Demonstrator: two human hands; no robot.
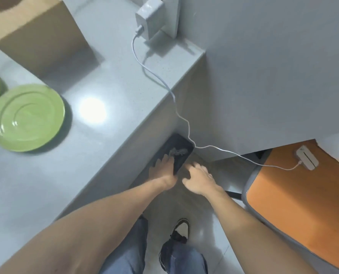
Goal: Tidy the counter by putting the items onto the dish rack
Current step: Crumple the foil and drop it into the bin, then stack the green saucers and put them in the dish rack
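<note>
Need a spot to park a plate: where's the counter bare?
Bare counter runs from the green plate right to the counter's edge and back toward the charger. Crowded: the left edge by the plates, the cardboard box at back left, and the white cable near the corner.

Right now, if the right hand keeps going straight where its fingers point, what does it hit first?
Probably the black bin on the floor by the counter's side. The right hand points up-left at its near end, where the left hand already rests. Depth is unclear.

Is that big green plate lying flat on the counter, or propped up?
Flat. The green plate rests face up on the grey counter, its inner rings visible.
</note>
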